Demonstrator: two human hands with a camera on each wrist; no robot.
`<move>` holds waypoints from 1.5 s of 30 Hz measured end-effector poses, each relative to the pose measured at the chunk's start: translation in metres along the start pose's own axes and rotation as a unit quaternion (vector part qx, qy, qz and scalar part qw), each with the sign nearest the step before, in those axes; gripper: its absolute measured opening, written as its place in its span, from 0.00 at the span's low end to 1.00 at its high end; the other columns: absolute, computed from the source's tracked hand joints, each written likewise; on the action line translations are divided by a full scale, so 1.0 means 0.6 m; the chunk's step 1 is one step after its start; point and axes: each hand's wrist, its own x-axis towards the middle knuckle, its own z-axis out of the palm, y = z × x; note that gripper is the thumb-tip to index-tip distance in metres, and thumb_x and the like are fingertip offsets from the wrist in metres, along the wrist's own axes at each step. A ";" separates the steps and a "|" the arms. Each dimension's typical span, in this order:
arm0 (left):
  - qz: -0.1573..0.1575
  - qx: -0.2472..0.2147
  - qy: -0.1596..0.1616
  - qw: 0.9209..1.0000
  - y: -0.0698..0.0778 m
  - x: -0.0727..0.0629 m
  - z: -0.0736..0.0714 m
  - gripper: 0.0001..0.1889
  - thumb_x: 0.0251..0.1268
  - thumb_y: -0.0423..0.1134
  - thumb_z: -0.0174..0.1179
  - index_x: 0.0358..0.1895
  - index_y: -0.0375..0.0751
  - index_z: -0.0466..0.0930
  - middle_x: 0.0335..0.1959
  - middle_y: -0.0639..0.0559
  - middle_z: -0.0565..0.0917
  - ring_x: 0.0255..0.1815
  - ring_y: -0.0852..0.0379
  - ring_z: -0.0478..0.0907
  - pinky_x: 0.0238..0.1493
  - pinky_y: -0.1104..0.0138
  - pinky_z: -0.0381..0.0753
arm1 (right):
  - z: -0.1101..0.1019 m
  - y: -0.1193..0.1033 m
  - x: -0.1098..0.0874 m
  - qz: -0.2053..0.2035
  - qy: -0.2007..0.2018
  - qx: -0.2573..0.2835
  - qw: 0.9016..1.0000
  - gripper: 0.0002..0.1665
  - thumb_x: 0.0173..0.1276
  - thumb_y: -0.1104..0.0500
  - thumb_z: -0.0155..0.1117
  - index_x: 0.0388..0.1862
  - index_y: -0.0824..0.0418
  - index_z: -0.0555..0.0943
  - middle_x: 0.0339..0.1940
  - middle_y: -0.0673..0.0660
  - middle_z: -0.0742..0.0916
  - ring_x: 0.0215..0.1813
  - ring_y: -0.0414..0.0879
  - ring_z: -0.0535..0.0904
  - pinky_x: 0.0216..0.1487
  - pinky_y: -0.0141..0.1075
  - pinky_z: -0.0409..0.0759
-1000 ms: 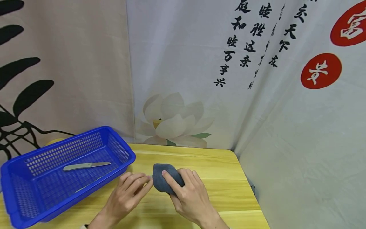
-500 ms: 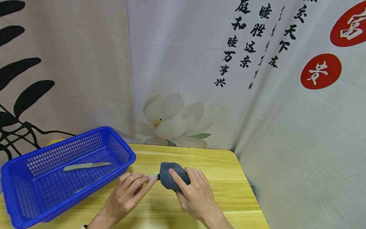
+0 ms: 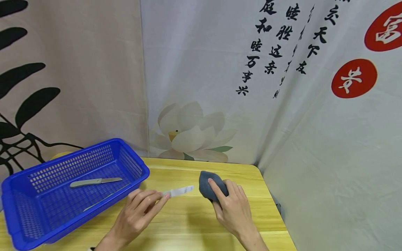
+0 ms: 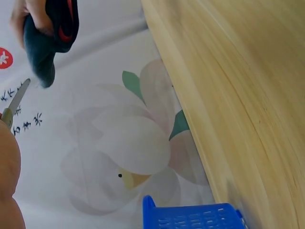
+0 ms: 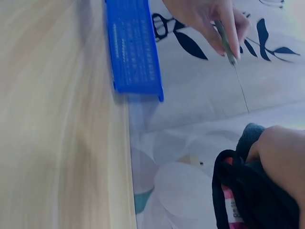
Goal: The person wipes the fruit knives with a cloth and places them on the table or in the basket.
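Note:
In the head view my left hand (image 3: 136,211) pinches a small knife (image 3: 183,191) by its pale green handle. Its bare blade points right, above the table. My right hand (image 3: 232,209) grips a folded grey-blue cloth (image 3: 205,190), a short gap beyond the blade tip. The right wrist view shows the knife blade (image 5: 241,88) edge-on as a thin line, and the cloth (image 5: 252,186) with a pink and white label among its dark folds. From the left wrist, the cloth (image 4: 40,55) hangs near the blade tip. My fingers hide most of the handle.
A blue plastic basket (image 3: 128,158) stands at the left of the wooden table (image 3: 251,195). Inside lies another knife (image 3: 94,182) with a pale handle; a thin pale edge shows near the basket's front wall. A printed curtain (image 3: 201,69) hangs behind the table.
My right hand has drawn the cloth rightward along the knife and off its tip, baring the blade that the cloth covered. The left hand has stayed nearly still.

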 end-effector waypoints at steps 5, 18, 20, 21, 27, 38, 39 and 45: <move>0.001 0.003 -0.002 1.000 -0.001 -0.002 0.000 0.18 0.92 0.27 0.51 0.52 0.38 0.94 0.38 0.44 0.90 0.39 0.46 0.83 0.44 0.56 0.74 | -0.008 0.014 -0.002 0.016 0.011 -0.006 1.000 0.45 0.58 0.59 0.84 0.78 0.46 0.85 0.49 0.62 0.88 0.47 0.54 0.83 0.44 0.46 0.81; -0.002 0.003 -0.019 1.000 0.004 -0.010 0.003 0.19 0.92 0.27 0.50 0.51 0.39 0.94 0.38 0.44 0.90 0.39 0.47 0.83 0.45 0.56 0.73 | -0.025 -0.051 0.036 -0.061 0.052 0.044 0.996 0.47 0.59 0.57 0.83 0.80 0.46 0.82 0.49 0.59 0.88 0.45 0.52 0.82 0.46 0.46 0.83; 0.003 -0.003 -0.012 1.000 0.003 -0.006 0.004 0.18 0.91 0.26 0.50 0.53 0.38 0.94 0.38 0.44 0.89 0.39 0.47 0.82 0.45 0.57 0.72 | -0.024 -0.063 0.042 -0.069 0.046 0.047 0.995 0.47 0.59 0.56 0.84 0.81 0.46 0.82 0.49 0.58 0.87 0.45 0.51 0.82 0.46 0.44 0.83; 0.005 -0.006 -0.008 1.000 0.003 -0.004 0.006 0.18 0.91 0.25 0.50 0.54 0.38 0.94 0.38 0.44 0.89 0.39 0.47 0.82 0.45 0.57 0.72 | -0.023 -0.068 0.044 -0.072 0.041 0.048 0.995 0.48 0.59 0.56 0.84 0.81 0.46 0.82 0.49 0.58 0.87 0.44 0.50 0.82 0.46 0.44 0.83; 0.005 -0.026 0.003 1.000 0.009 0.004 0.012 0.20 0.91 0.26 0.51 0.45 0.36 0.94 0.38 0.43 0.90 0.40 0.47 0.82 0.47 0.58 0.71 | -0.018 -0.092 0.051 -0.081 -0.002 0.048 0.996 0.49 0.62 0.54 0.84 0.84 0.43 0.78 0.51 0.55 0.87 0.45 0.47 0.80 0.46 0.40 0.80; 0.001 -0.026 -0.001 1.000 0.011 0.004 0.012 0.21 0.92 0.28 0.51 0.41 0.37 0.94 0.38 0.43 0.91 0.40 0.47 0.82 0.47 0.57 0.71 | -0.015 -0.094 0.049 -0.086 -0.015 0.038 0.995 0.50 0.62 0.53 0.85 0.85 0.43 0.77 0.52 0.55 0.87 0.46 0.47 0.80 0.47 0.39 0.79; 0.003 -0.025 -0.002 1.000 0.010 0.005 0.012 0.20 0.92 0.28 0.51 0.42 0.37 0.94 0.38 0.43 0.91 0.40 0.47 0.82 0.47 0.57 0.71 | -0.014 -0.093 0.048 -0.086 -0.013 0.036 0.996 0.51 0.62 0.53 0.85 0.84 0.43 0.78 0.52 0.55 0.87 0.45 0.47 0.80 0.46 0.39 0.79; 0.014 -0.014 -0.003 1.000 0.004 0.008 0.008 0.18 0.91 0.25 0.50 0.50 0.37 0.93 0.38 0.43 0.89 0.39 0.47 0.81 0.46 0.57 0.71 | -0.012 -0.079 0.043 -0.074 -0.008 0.027 0.997 0.48 0.60 0.54 0.85 0.81 0.44 0.80 0.50 0.57 0.87 0.45 0.48 0.81 0.45 0.40 0.79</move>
